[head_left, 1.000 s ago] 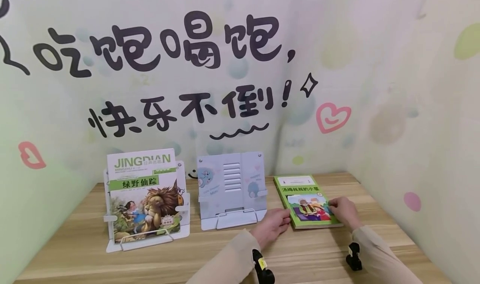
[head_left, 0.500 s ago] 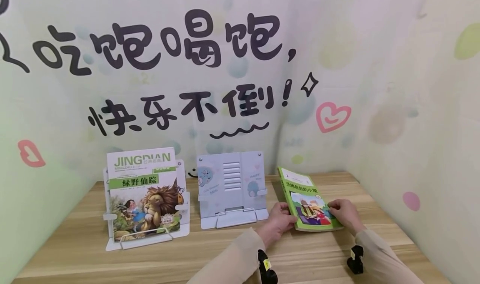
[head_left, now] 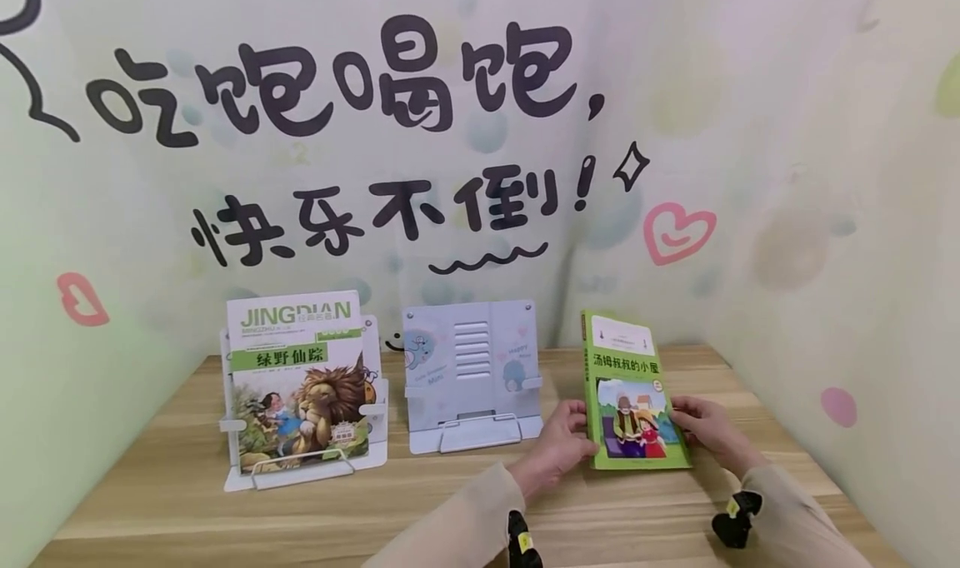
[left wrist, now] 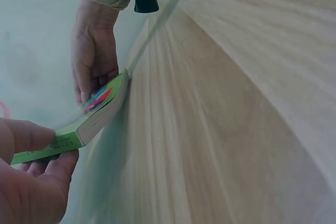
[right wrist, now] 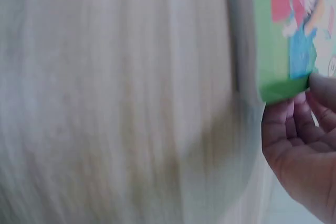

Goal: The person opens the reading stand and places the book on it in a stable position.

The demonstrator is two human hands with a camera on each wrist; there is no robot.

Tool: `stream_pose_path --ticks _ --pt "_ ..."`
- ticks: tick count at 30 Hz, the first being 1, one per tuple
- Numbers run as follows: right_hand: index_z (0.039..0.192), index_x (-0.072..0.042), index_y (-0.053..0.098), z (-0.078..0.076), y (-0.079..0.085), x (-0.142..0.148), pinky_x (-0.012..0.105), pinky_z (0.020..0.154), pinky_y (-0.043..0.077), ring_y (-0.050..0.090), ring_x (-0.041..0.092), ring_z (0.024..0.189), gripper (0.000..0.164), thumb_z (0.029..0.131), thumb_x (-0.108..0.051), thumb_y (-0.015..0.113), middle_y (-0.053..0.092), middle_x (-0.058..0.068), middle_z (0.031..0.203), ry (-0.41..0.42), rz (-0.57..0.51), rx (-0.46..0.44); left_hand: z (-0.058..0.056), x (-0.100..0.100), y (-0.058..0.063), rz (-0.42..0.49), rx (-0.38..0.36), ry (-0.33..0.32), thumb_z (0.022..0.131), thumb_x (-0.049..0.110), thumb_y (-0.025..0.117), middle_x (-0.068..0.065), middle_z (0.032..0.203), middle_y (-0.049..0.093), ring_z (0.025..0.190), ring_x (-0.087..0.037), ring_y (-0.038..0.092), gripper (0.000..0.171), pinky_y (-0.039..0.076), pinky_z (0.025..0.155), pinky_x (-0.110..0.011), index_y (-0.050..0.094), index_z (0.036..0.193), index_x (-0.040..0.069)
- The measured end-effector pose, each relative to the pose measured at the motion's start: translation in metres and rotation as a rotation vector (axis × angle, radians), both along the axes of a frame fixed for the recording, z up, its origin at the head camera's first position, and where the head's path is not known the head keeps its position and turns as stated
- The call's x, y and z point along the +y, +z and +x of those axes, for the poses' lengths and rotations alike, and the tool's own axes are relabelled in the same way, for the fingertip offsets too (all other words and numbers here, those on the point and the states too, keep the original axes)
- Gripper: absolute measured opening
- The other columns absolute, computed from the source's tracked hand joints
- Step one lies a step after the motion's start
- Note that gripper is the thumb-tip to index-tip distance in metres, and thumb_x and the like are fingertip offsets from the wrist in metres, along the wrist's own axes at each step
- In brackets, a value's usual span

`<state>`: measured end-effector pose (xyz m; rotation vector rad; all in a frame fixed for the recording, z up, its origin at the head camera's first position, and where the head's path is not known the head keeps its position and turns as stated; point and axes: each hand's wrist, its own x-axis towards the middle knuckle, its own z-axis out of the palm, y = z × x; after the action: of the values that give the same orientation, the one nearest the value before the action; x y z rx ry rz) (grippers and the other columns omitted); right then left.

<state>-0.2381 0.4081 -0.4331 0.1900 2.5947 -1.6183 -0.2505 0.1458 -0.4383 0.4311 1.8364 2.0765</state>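
A green-covered paperback book (head_left: pixel 630 393) with a cartoon picture is held tilted up above the right part of the table, its cover facing me. My left hand (head_left: pixel 557 447) grips its left spine side; in the left wrist view the thumb lies on the spine and the fingers go underneath. On the opposite edge, my right hand (head_left: pixel 712 430) pinches the book, thumb on the cover and fingers behind it, as the right wrist view shows. Left of the book stands a pale blue book stand (head_left: pixel 472 376) with a wire ledge and nothing on it.
Farther left, a second book stand (head_left: pixel 378 435) holds a large lion-covered book (head_left: pixel 300 393) upright. Both stands rest on the wooden table (head_left: pixel 420 510). A printed wall curtain (head_left: pixel 525 276) closes off the back and sides.
The book's top has risen from lying on the table to a steep tilt, and its cover has turned toward me. Both hands rose with it; the left fingers now wrap the spine.
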Motion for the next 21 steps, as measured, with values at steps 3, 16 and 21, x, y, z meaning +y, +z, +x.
stream_pose_path --ticks 3,16,21 --pt "0.13 0.019 0.032 0.0 0.003 0.0 0.024 0.068 0.05 0.055 0.005 0.08 0.047 0.098 -0.011 0.047 0.06 -0.003 0.096 0.022 -0.075 0.012 -0.001 -0.007 0.004 -0.031 0.034 0.017 0.068 -0.022 0.059 -0.013 0.106 0.064 0.087 -0.02 0.063 0.054 0.056 0.073 -0.032 0.046 0.115 0.001" --pt "0.117 0.007 0.047 -0.014 0.039 -0.036 0.022 0.073 0.052 0.057 0.004 0.082 0.027 0.096 -0.009 0.051 0.056 -0.008 0.092 0.056 -0.251 0.103 -0.01 -0.046 0.039 -0.071 0.169 0.115 0.083 -0.006 0.059 -0.02 0.11 0.065 0.093 -0.024 0.065 0.044 0.055 0.078 -0.032 0.047 0.124 0.002" --pt "0.119 0.008 0.045 -0.023 0.052 -0.064 0.022 0.075 0.052 0.057 0.004 0.083 0.03 0.096 -0.01 0.052 0.054 -0.005 0.094 0.071 -0.28 0.124 -0.021 -0.075 0.047 -0.101 0.226 0.175 0.084 -0.002 0.061 -0.021 0.109 0.065 0.096 -0.029 0.063 0.04 0.054 0.08 -0.035 0.051 0.122 0.001"
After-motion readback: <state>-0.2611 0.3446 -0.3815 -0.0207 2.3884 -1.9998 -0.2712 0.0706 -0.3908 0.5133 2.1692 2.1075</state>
